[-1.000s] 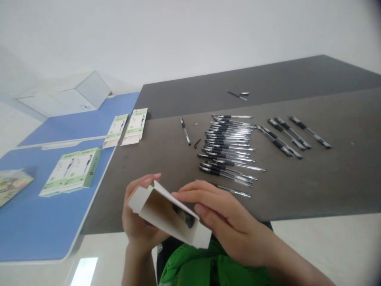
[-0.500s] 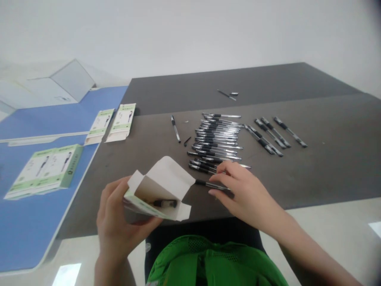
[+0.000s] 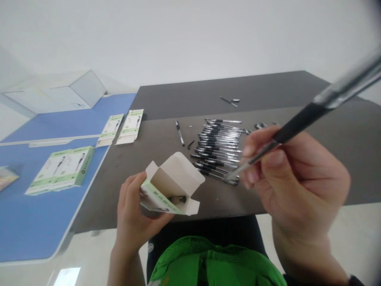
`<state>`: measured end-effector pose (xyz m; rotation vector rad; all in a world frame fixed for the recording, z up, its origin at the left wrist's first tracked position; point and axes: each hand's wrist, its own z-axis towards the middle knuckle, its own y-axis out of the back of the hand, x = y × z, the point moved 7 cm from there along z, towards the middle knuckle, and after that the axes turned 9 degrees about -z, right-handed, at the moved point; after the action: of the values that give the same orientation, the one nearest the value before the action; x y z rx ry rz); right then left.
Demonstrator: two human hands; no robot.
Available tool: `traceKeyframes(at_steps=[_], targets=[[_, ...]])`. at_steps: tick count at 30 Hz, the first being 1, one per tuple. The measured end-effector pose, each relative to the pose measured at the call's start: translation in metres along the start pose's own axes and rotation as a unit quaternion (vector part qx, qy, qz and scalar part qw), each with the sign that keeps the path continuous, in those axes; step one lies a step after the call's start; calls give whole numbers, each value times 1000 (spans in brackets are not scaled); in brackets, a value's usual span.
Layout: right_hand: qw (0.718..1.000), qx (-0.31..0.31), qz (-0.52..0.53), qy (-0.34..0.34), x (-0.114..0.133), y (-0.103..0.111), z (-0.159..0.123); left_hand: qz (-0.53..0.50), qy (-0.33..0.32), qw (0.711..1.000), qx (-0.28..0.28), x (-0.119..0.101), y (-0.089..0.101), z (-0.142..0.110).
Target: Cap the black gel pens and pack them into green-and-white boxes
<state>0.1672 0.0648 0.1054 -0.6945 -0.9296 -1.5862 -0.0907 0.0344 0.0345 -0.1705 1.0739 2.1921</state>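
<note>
My left hand point(image 3: 135, 214) is closed around a small white and green carton point(image 3: 162, 196). Its flaps stand open towards the right, and a capped pen point(image 3: 177, 199) lies inside. Raised close to the camera, my right hand point(image 3: 293, 174) pinches a clear pen with a black grip point(image 3: 300, 123), tilted with its thin end down to the left. Below that end, a pile of similar pens point(image 3: 218, 143) lies side by side on the dark table. My right hand partly hides several other pens point(image 3: 260, 125) behind it.
Two flat cartons point(image 3: 131, 125) lie at the dark table's left edge, with more cartons point(image 3: 61, 169) on the blue table point(image 3: 35, 226). A single pen point(image 3: 180, 133) and a black pen clip point(image 3: 191, 145) lie left of the pile. A white box point(image 3: 65, 93) stands at the back left.
My right hand has lifted a pen from the table's front, up and right towards the camera. My left hand and the carton appear slightly further right in view, as the camera has shifted.
</note>
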Motion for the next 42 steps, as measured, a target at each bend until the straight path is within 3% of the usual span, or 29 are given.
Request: traceKeyframes(at_steps=[3,6,11,17,24,27,29,32,35,42], targets=[[998,-8,55,1,6,-19,3,-15,4,1000,7,-4,-4,2],[998,68,9,15,2,-41,0,-50,8,999,-5,-11,-5,6],[981,129,-89,115,8,-52,-5,-112,49,992,-14,-16,-11,13],[976,153,-118,102,1,-39,-2,-102,79,992,-16,-17,-15,16],[960,157,-151,176,6,-43,0,-121,102,987,-14,-13,-22,13],[968,105,-180,139,-13,-17,2,-81,101,991,-20,-6,-16,7],[961,115,-232,93,-38,-2,1,-69,108,992,-13,0,-11,3],[927,200,-312,48,-78,2,-7,-64,127,990,2,10,-9,-2],[879,261,-398,39,-101,-10,-14,-42,130,991,0,14,-7,-4],[775,322,-540,55,-111,-38,-15,-21,150,989,2,15,-5,-5]])
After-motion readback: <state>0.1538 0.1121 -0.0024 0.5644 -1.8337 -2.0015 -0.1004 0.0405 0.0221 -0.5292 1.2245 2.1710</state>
